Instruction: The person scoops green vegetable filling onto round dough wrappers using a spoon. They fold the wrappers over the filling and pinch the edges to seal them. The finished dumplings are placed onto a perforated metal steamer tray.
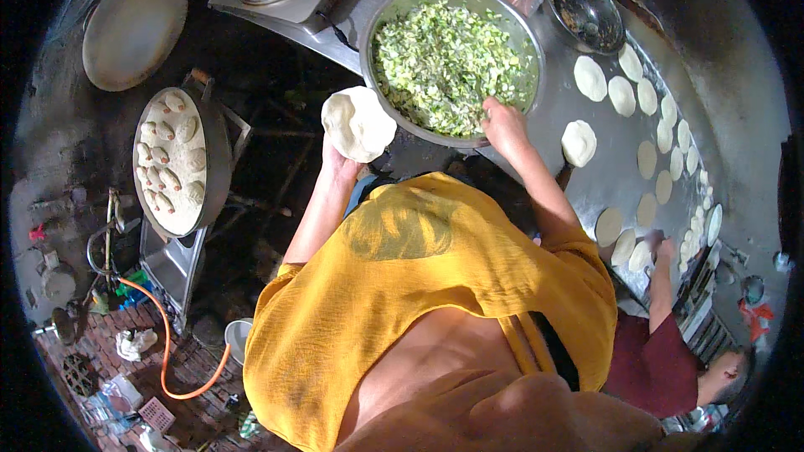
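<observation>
A round, flat sheet of pale dough (359, 124) rests on my left hand (340, 167), which supports it from below beside the bowl. The dough dips slightly in the middle. My right hand (504, 128) is at the near right rim of a large metal bowl (534, 44), its fingertips at the chopped filling. Chopped green and white vegetables (446, 63) fill much of that bowl. The fingers of my right hand are curled, and whether they grip a utensil is hidden. Another dough round (578, 143) lies at the near edge of the metal table, right of my right hand.
Several dough rounds (622, 96) and small dough pieces (693, 226) spread over the metal table (612, 166). At lower right a co-worker's hand (664, 252) is over the dough. A deep pan (217, 169) holding several shaped pieces in pale powder stands left. An orange hose (166, 351) crosses the brick floor.
</observation>
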{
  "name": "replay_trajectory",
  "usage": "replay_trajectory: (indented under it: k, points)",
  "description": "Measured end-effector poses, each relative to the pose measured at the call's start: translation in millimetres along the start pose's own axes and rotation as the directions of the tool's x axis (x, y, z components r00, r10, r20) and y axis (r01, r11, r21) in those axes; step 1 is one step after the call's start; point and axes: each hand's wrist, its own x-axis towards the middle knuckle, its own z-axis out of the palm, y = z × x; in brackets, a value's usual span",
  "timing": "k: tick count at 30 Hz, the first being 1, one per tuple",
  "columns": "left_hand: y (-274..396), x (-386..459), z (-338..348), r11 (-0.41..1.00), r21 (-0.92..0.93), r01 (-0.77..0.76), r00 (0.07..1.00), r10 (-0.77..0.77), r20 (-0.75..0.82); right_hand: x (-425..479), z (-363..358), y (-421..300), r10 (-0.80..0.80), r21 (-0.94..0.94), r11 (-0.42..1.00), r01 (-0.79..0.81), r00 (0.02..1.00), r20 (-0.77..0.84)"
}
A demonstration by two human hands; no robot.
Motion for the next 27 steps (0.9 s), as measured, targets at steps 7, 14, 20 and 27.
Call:
replay_trajectory:
  k: [7, 14, 20, 27]
  points:
    - [-12, 5, -16, 0.990, -0.107, 0.096, 0.992, -0.104, -0.066, 64, -4, 10, -0.194, 0.144, 0.954, 0.263, 0.908, -0.371]
    - [-12, 6, -9, 0.971, -0.194, 0.140, 0.990, -0.141, 0.008, 159, 3, 14, -0.184, 0.330, 0.888, 0.319, 0.906, -0.380]
    - [-11, 6, -13, 0.982, -0.164, 0.098, 0.995, -0.099, 0.001, 112, 17, -4, -0.452, 0.239, 0.837, 0.492, 0.868, -0.206]
    - [-11, 3, -2, 0.981, -0.162, 0.109, 0.993, -0.115, -0.028, 54, 13, 22, -0.063, 0.798, 0.589, 0.127, 0.992, -0.111]
